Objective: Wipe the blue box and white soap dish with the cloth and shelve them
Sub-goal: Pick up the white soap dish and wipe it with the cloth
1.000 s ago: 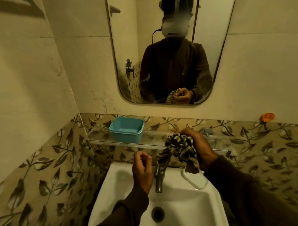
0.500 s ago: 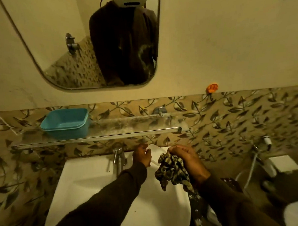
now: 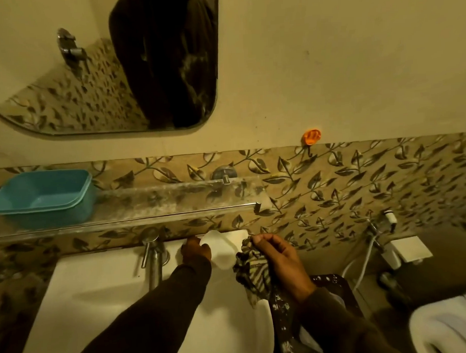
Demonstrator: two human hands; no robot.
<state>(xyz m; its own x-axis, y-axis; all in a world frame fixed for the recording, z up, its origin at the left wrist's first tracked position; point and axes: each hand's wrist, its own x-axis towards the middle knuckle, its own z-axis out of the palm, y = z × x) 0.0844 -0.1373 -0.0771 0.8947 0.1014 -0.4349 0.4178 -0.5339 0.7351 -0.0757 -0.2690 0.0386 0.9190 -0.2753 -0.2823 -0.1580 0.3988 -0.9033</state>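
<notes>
The blue box stands open-topped at the left end of the glass shelf. Below the shelf, my left hand grips the left edge of the white soap dish, which is tilted up at the back rim of the sink. My right hand is closed on the striped cloth, just right of the dish and touching its right edge. The cloth hangs down over the sink's right rim.
A chrome tap rises from the white sink left of my hands. A mirror hangs above. An orange hook is on the wall; a spray hose and a toilet sit to the right.
The camera has tilted down and turned right. My left hand moved from beside the tap to the soap dish and lifted its edge. My right hand lowered the cloth from shelf height to the dish.
</notes>
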